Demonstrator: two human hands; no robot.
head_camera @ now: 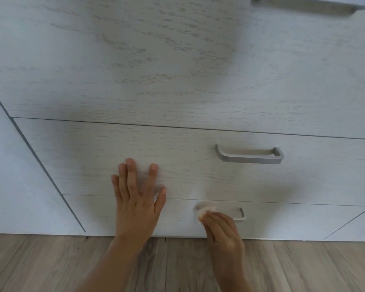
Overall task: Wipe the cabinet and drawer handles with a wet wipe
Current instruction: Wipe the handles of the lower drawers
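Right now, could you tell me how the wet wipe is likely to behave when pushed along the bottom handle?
The wet wipe, bunched in the right hand, is probably soft and floppy, and likely light. Pressed on the bottom handle, it should mould round the bar.

No readable text or labels anywhere
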